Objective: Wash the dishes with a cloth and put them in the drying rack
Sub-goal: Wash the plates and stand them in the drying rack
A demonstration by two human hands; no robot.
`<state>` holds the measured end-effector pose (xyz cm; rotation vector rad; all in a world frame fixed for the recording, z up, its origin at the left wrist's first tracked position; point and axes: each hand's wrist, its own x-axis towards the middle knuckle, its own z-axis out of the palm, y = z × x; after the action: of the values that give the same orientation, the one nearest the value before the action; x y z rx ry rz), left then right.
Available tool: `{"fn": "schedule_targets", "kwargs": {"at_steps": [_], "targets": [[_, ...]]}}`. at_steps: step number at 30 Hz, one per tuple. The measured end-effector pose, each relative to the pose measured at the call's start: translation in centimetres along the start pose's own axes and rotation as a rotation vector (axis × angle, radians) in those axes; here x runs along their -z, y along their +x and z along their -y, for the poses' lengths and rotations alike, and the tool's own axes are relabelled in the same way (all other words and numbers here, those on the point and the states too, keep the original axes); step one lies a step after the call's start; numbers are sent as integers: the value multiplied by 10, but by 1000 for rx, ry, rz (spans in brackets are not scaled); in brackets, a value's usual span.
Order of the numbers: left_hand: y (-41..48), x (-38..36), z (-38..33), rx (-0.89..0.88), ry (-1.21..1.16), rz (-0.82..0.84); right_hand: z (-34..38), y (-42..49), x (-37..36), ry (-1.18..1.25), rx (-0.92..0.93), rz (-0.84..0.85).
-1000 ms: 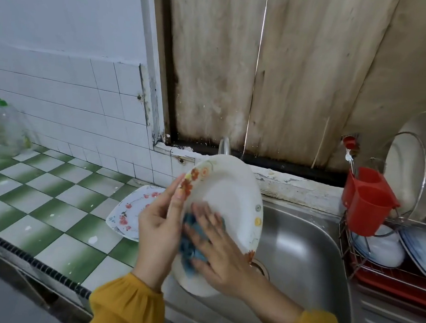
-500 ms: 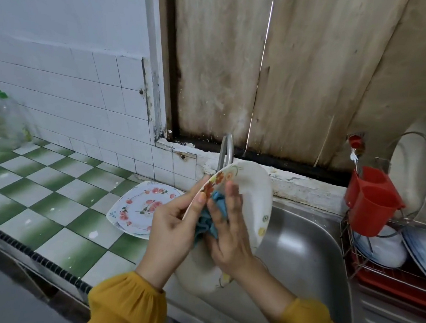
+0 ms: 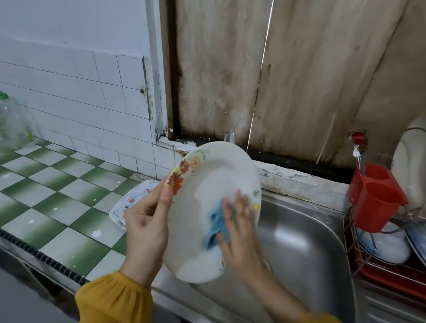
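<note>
A white oval plate (image 3: 213,176) with orange flowers on its rim stands tilted over the left side of the steel sink (image 3: 309,249). My left hand (image 3: 147,222) grips its left rim, thumb on the flowered edge. My right hand (image 3: 239,230) presses a blue cloth (image 3: 215,223) flat against the plate's soapy face with straight, spread fingers. A second flowered plate (image 3: 132,200) lies on the tiled counter, partly hidden behind my left hand. The wire drying rack (image 3: 361,254) stands at the right with plates in it.
A red cutlery holder (image 3: 376,198) hangs on the rack's left side. A large pale plate (image 3: 417,163) stands upright in the rack. The tap (image 3: 229,136) peeks over the plate's top. A clear plastic bottle (image 3: 1,122) lies on the green-checked counter (image 3: 49,193) at far left.
The plate has turned its face more towards me. My right hand and the cloth slid from the upper left rim to the plate's lower right part.
</note>
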<state>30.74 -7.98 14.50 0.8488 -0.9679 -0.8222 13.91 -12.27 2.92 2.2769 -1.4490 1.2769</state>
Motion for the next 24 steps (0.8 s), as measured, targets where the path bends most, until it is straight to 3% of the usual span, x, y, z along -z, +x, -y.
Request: {"fn": "schedule_targets", "kwargs": {"at_steps": [3, 5, 7, 8, 10, 13, 15, 17, 21, 22, 24], "targets": [[-14, -5, -2, 4, 52, 94, -18, 33, 13, 78, -409, -182], [-25, -12, 0, -21, 73, 147, -7, 59, 24, 140, -468, -378], [-32, -18, 2, -84, 138, 215, 17, 73, 31, 264, -445, -484], [-35, -21, 1, -121, 176, 239, 34, 71, 33, 341, -393, -454], [-35, -22, 0, -124, 153, 209, 63, 49, 27, 437, -153, -247], [-20, -10, -5, -64, 32, 45, 52, -3, 12, 182, 236, 68], [-12, 1, -7, -55, 8, 4, 19, -11, 9, 47, 195, 76], [-11, 6, -7, -37, 6, -10, -9, 4, 14, 13, 13, 5], [-22, -2, -6, -46, 33, 47, -3, 68, 39, 98, -322, -295], [-25, -6, -5, -62, 42, 78, 11, 80, 42, 159, -334, -361], [-28, -14, -6, -98, 61, 136, 34, 90, 41, 248, -169, -395]]}}
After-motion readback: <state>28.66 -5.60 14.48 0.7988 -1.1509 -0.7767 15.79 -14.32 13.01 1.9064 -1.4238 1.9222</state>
